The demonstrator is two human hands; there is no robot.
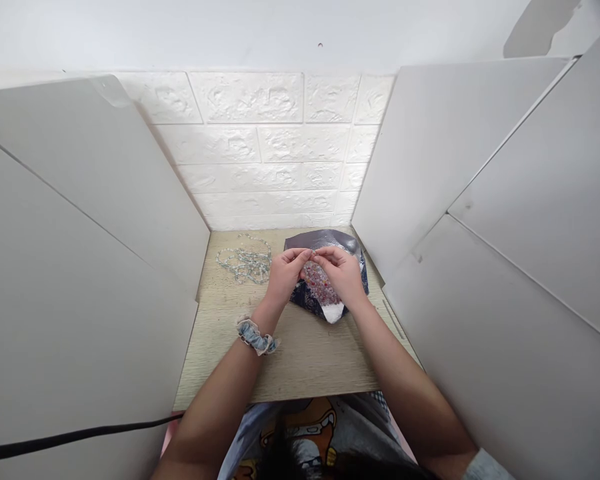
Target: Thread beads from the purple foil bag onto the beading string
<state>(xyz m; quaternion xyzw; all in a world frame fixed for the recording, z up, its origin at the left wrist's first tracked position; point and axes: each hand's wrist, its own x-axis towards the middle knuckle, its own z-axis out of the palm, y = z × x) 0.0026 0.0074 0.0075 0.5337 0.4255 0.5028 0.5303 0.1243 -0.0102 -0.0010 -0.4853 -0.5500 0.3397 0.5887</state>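
My left hand [285, 272] and my right hand [345, 273] meet fingertip to fingertip, each in a pinch. Whatever sits between the fingertips is too small to make out. Just below them lies a heap of small pink, red and clear beads [322, 285], with a white corner [333, 313] showing at its near end. The beads rest on a dark blue bag-like sheet [307, 298] with a shiny grey inner side, partly covered by both hands. To the left, a tangle of strung pale green and white beads [244, 261] lies on the table.
The pale wooden table [310, 373] is narrow, with white panels [145, 200] [425, 167] standing on both sides and a white brick-patterned wall [255, 147] behind. A thin stick-like item [393, 319] lies at the right edge. A black cable [80, 437] crosses the lower left.
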